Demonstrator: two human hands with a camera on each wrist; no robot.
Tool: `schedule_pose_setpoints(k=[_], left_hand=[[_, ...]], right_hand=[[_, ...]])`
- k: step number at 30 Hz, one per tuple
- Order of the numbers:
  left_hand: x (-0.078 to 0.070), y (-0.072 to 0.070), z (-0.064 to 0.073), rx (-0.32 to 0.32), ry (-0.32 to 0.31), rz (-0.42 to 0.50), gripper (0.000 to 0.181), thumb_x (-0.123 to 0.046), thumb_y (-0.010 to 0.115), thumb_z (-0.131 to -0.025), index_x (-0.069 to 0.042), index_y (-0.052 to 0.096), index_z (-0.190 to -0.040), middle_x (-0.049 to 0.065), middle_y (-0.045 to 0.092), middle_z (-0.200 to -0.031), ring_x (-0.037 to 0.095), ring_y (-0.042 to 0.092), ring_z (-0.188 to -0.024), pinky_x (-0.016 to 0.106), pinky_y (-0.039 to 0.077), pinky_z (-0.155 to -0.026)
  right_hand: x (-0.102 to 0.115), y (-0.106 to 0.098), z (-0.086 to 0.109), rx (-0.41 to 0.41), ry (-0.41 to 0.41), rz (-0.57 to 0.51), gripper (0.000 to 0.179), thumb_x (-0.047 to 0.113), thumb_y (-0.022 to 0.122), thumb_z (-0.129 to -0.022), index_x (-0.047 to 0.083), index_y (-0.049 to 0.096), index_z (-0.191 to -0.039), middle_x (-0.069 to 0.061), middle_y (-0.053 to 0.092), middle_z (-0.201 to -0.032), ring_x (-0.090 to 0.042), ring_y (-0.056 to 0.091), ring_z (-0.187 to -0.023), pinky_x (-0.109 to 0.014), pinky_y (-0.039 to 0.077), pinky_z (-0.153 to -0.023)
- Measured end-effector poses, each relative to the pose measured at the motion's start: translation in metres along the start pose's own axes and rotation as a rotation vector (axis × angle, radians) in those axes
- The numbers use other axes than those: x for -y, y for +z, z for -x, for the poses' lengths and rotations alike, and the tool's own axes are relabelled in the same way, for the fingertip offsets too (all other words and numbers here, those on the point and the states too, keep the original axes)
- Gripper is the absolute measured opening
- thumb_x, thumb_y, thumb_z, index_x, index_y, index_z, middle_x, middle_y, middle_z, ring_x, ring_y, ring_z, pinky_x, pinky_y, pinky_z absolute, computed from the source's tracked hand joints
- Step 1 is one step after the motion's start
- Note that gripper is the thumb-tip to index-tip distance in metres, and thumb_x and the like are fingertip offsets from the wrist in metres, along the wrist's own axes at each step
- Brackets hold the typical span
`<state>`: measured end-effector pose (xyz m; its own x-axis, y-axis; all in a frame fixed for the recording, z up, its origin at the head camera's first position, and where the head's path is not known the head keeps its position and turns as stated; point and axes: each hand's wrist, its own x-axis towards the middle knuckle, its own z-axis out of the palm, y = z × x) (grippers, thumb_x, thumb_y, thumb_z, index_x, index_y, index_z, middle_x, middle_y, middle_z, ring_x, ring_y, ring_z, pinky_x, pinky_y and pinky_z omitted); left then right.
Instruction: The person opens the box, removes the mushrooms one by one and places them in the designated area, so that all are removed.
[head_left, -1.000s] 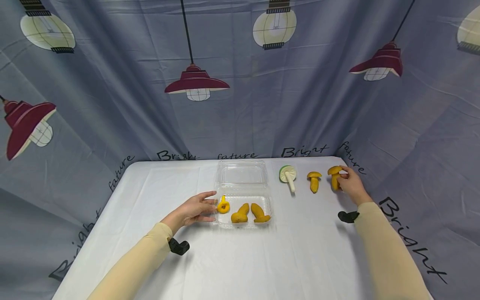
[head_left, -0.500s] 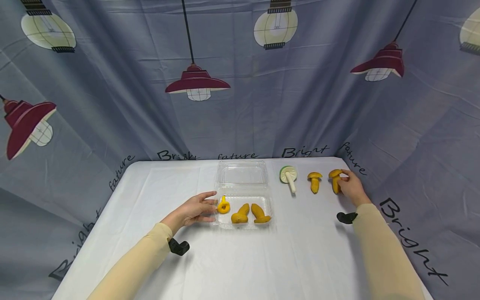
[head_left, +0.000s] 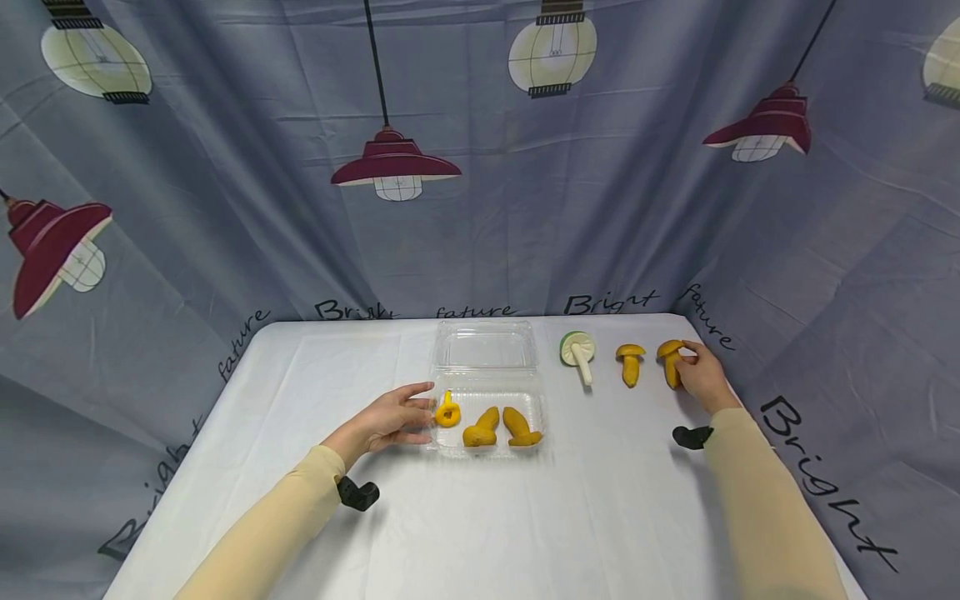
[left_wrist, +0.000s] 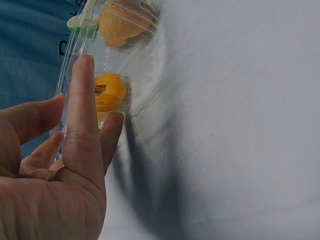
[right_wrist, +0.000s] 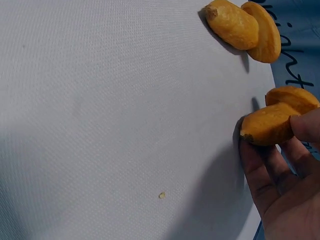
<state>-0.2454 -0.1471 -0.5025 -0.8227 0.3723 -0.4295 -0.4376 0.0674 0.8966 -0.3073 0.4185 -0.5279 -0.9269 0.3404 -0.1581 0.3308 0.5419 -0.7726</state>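
At the table's far right, my right hand [head_left: 705, 377] pinches a yellow-brown toy mushroom [right_wrist: 270, 125] by its stem, thumb on one side and fingers on the other. My left hand [head_left: 386, 418] rests with fingers spread and mostly straight along the left side of a clear plastic clamshell box [head_left: 487, 385], whose lid lies open toward the back. Inside the box are a bright yellow trumpet-shaped mushroom [head_left: 447, 412], close to my left fingertips, and two brownish-yellow mushrooms, one in the middle [head_left: 481, 428] and one at the right [head_left: 520, 427].
Between box and right hand lie another yellow-brown mushroom [head_left: 630, 365] and a white-stemmed mushroom with a green-edged cap [head_left: 577, 354]. A white cloth covers the table [head_left: 480, 525]. Behind it hangs a grey-blue curtain [head_left: 480, 242] printed with lamps. A tiny crumb [right_wrist: 162, 195] lies on the cloth.
The mushroom in my right hand has shifted slightly toward me, and the hand with it. My left hand and the box have stayed in place.
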Motion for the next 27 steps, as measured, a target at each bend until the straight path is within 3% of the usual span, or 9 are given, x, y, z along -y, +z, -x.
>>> schedule_pose_setpoints(k=[16, 23, 27], left_hand=[[-0.0003, -0.0012, -0.0002, 0.020, -0.012, 0.017, 0.072, 0.005, 0.061, -0.099, -0.017, 0.032, -0.162, 0.022, 0.031, -0.163, 0.031, 0.061, -0.124, 0.040, 0.064, -0.083], [-0.0008, -0.0022, 0.0005, 0.032, -0.009, 0.028, 0.073, 0.005, 0.061, -0.100, -0.016, 0.030, -0.162, 0.023, 0.030, -0.163, 0.033, 0.061, -0.124, 0.040, 0.064, -0.082], [-0.0005, -0.0021, 0.0002, 0.032, -0.011, 0.031, 0.073, 0.005, 0.061, -0.099, -0.016, 0.030, -0.162, 0.023, 0.030, -0.163, 0.032, 0.060, -0.125, 0.040, 0.064, -0.082]], right_hand=[[-0.0063, 0.0072, -0.0029, -0.032, 0.000, -0.008, 0.058, 0.013, 0.041, -0.108, -0.004, 0.022, -0.160, -0.034, 0.045, -0.141, -0.042, 0.054, -0.118, -0.030, 0.057, -0.081], [-0.0058, 0.0077, -0.0021, -0.028, 0.001, -0.015, 0.057, 0.014, 0.042, -0.108, -0.003, 0.022, -0.160, -0.034, 0.045, -0.142, -0.042, 0.055, -0.117, -0.016, 0.051, -0.063], [-0.0034, 0.0078, -0.0007, -0.038, 0.012, -0.002, 0.057, 0.015, 0.043, -0.108, -0.002, 0.025, -0.160, -0.033, 0.047, -0.142, -0.041, 0.056, -0.116, -0.021, 0.055, -0.070]])
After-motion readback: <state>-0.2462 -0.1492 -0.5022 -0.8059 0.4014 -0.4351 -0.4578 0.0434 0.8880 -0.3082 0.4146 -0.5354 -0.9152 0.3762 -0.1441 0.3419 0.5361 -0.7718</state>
